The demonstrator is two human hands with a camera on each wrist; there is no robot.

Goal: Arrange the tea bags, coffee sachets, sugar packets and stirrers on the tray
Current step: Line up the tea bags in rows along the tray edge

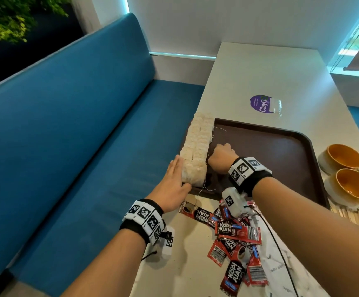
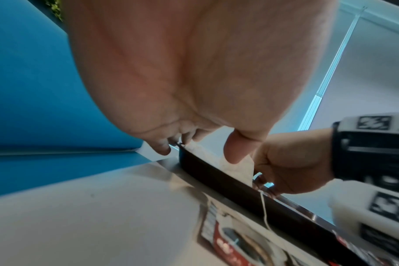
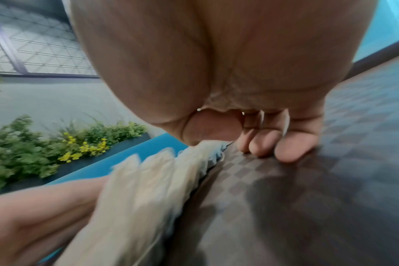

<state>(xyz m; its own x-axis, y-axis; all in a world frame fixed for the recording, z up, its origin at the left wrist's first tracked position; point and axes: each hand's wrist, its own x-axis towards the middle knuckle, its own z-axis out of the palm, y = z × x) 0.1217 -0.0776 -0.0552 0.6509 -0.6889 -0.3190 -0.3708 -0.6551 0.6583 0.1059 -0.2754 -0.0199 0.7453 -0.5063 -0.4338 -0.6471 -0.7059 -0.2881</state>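
Note:
A brown tray (image 1: 270,146) lies on the white table. Pale tea bags (image 1: 197,146) stand in a long row along its left edge. My left hand (image 1: 175,170) lies flat with straight fingers against the row's outer side, near its front end. My right hand (image 1: 222,156) is curled on the tray floor, pressed to the row's inner side and holding nothing. In the right wrist view its fingertips (image 3: 289,153) touch the tray (image 3: 285,207) and the thumb meets the tea bags (image 3: 148,189). Red coffee sachets (image 1: 236,230) are heaped in front of the tray. Wooden stirrers (image 1: 358,217) lie at the right.
Two orange cups (image 1: 343,157) stand right of the tray. White printed packets (image 1: 277,273) lie under the sachets. A purple sticker (image 1: 260,105) and a clear wrapper sit beyond the tray. A blue bench (image 1: 77,136) runs along the table's left edge.

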